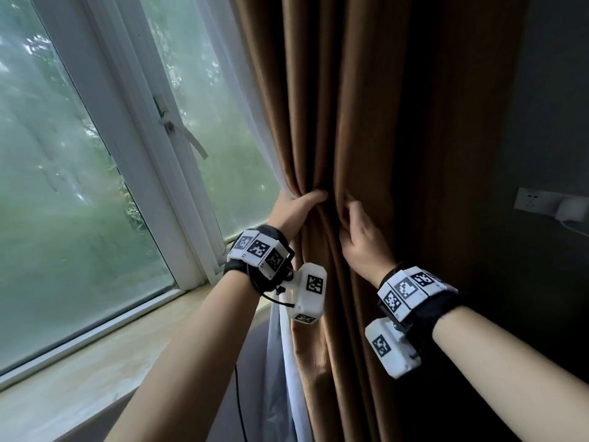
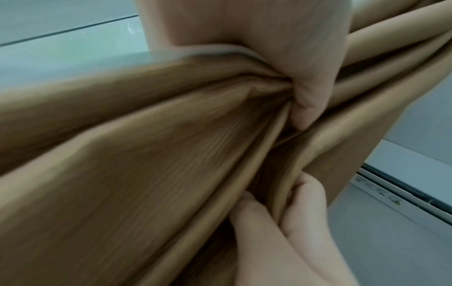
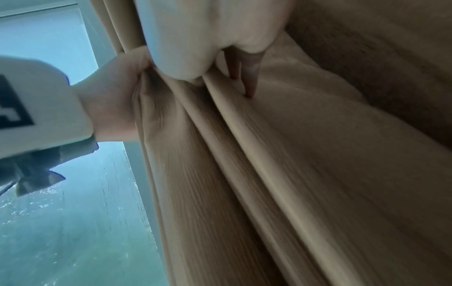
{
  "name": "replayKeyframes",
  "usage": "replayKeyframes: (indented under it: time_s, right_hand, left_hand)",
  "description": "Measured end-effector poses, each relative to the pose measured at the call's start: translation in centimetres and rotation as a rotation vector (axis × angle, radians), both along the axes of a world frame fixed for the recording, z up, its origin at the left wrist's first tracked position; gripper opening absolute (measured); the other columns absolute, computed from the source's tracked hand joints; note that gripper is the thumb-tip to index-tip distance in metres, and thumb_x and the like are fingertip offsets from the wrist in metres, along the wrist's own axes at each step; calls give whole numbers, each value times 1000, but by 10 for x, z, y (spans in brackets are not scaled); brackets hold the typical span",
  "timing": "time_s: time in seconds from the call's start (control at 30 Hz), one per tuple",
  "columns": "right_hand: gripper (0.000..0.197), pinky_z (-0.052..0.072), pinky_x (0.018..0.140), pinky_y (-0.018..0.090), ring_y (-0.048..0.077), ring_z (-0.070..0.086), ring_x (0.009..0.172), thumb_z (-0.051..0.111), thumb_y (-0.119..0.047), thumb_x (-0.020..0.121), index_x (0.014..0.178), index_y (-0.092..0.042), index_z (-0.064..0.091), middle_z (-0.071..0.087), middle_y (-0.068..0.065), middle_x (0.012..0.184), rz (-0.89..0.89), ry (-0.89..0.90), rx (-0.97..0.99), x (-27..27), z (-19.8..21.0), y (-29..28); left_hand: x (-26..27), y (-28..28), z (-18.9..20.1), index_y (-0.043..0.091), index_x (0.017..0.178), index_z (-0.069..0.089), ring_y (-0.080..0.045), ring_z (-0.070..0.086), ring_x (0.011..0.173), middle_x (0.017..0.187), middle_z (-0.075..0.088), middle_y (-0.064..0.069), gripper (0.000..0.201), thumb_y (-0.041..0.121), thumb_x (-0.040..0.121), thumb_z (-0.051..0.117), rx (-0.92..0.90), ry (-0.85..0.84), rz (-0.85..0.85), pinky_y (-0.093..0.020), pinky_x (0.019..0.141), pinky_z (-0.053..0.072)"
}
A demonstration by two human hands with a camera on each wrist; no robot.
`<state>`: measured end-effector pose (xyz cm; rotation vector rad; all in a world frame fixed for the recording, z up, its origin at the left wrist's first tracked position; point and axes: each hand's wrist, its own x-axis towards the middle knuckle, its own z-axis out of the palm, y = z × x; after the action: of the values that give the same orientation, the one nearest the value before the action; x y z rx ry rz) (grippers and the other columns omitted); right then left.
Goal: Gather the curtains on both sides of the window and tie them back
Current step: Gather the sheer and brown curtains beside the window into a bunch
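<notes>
A brown curtain (image 1: pixel 366 106) hangs in thick folds right of the window, with a white sheer curtain (image 1: pixel 242 100) along its left edge. My left hand (image 1: pixel 306 202) grips the brown curtain's left edge together with the sheer at about sill height. In the left wrist view the left hand (image 2: pixel 303 151) bunches the brown curtain (image 2: pixel 146 154) between its thumb above and its fingers (image 2: pixel 300 209) below. Just to the right, my right hand (image 1: pixel 350 215) holds a pleat, fingertips buried in the fold. The right wrist view shows the right hand (image 3: pixel 220 81) with its fingers (image 3: pixel 250 83) pushed into a crease.
The window frame (image 1: pixel 134 161) carries a handle (image 1: pixel 178 132). A stone sill (image 1: pixel 95 355) runs below the glass. On the dark wall at the right is a socket (image 1: pixel 529 200) with a white plug (image 1: pixel 572 210). A black cable (image 1: pixel 239 406) hangs below the sill.
</notes>
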<state>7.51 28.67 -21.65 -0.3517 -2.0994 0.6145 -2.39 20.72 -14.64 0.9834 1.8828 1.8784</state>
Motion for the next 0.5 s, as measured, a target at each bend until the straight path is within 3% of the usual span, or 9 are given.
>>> replayKeyframes:
  time_s: [0.1,0.17,0.23,0.3,0.37,0.5]
  right_hand:
    - [44,30,95,17,38,50,120,45,9,81,126,9,43,51,26,129,22,-1,-42,-2,-1,-9]
    - [47,33,97,24,38,52,118,42,-2,81,127,9,42,52,27,126,27,-5,-48,-4,0,-16]
    - [53,34,103,31,32,47,125,39,-12,83,134,3,38,48,22,134,64,-37,-43,-5,2,-22]
    - [54,34,107,30,23,40,131,41,-11,86,139,-8,33,42,13,141,108,-86,-71,-7,5,-25]
    - [60,35,107,32,20,38,132,46,-10,83,141,-15,29,39,8,143,103,-137,-84,-9,5,-25]
    - [74,32,112,40,21,26,140,47,-22,72,143,-16,26,28,7,151,176,-233,-62,-13,5,-18]
  left_hand:
    - [-3,-2,-3,12,126,51,-16,65,102,116,64,-5,80,39,56,77,23,26,-38,-30,90,52]
    - [-5,-3,-5,13,131,42,-11,64,103,120,62,-4,101,51,45,78,17,36,-32,-28,89,52]
    - [-5,-2,-6,11,137,31,-10,60,108,125,58,-2,115,56,43,77,1,73,-54,-27,94,49]
    - [-3,-1,-5,9,144,18,-11,52,120,135,49,-1,126,59,45,79,-43,115,-84,-30,104,41]
    - [-3,0,-5,7,142,18,-13,49,118,133,46,0,117,52,54,82,-62,132,-74,-26,101,39]
    - [-6,4,-5,16,129,39,-10,59,101,118,59,2,100,51,46,82,-14,147,15,-20,79,47]
